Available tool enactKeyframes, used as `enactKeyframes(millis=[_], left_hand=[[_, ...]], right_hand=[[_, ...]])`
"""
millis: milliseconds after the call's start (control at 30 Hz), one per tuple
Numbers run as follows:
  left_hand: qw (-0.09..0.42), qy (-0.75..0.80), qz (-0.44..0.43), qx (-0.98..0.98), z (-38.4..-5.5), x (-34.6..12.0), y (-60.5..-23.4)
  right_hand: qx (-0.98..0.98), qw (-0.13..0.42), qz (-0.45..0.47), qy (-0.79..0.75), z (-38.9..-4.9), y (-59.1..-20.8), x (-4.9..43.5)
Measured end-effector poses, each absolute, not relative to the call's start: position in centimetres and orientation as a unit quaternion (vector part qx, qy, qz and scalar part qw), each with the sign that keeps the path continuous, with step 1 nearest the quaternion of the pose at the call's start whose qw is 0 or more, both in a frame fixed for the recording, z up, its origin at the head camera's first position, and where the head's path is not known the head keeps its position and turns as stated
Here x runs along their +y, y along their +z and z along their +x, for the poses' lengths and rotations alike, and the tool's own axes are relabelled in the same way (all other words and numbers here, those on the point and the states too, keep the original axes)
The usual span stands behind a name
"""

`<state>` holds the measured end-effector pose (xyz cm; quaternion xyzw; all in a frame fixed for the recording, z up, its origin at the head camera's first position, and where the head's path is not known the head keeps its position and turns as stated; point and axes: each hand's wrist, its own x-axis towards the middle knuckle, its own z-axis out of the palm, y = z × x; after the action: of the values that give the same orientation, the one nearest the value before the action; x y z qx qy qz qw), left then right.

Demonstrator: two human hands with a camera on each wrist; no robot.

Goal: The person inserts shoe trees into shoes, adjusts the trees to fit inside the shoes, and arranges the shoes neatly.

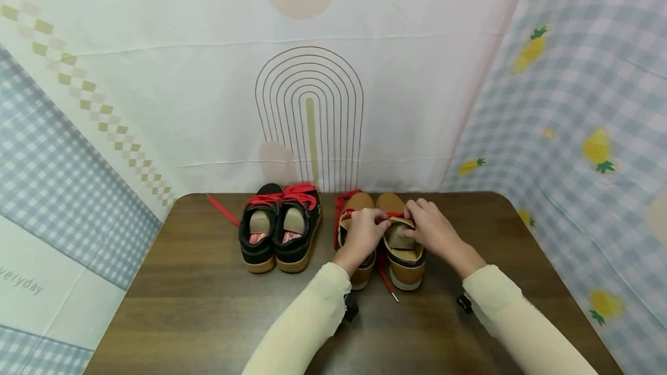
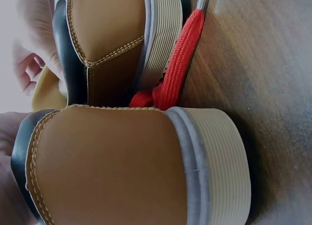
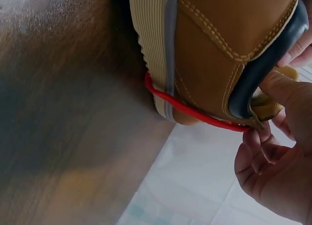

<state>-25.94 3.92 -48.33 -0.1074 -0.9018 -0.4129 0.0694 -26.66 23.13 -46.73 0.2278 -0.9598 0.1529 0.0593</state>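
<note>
On the table stands a right tan shoe (image 1: pixel 407 271) with a dark collar and red lace, toe toward the wall. My right hand (image 1: pixel 432 230) grips its right eyelet edge, the thumb inside the opening and fingers outside by the lace. At its left eyelet edge, my left hand (image 1: pixel 362 233) pinches with thumb and index finger; the hand itself hides the exact hold. From the right eyelets a red shoelace (image 3: pixel 195 113) runs down over the sole. Another red lace end (image 2: pixel 183 59), metal-tipped, lies between the two shoes. The left tan shoe (image 2: pixel 112 161) stands under my left hand.
A pair of black shoes (image 1: pixel 294 253) with red laces stands to the left, toes toward the wall. One of their laces (image 1: pixel 223 209) trails out left. Patterned cloth (image 1: pixel 219 103) hangs behind the brown wooden table (image 1: pixel 198 282) and along both sides.
</note>
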Motion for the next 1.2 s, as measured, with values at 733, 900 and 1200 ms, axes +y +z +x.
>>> enactKeyframes(millis=[733,900,1200], left_hand=[[0.062,-0.398,-0.107,-0.909,-25.9,3.8,-48.3],[0.063,-0.383,-0.112,-0.915,-25.9,3.8,-48.2],[0.029,-0.383,-0.121,-0.915,-26.0,3.8,-47.7]], right_hand=[[-0.966,0.115,0.201,0.113,-26.8,-48.2,21.8],[-0.963,0.131,0.210,0.108,-26.8,-48.5,22.0],[-0.962,0.125,0.211,0.123,-26.2,-48.1,22.4]])
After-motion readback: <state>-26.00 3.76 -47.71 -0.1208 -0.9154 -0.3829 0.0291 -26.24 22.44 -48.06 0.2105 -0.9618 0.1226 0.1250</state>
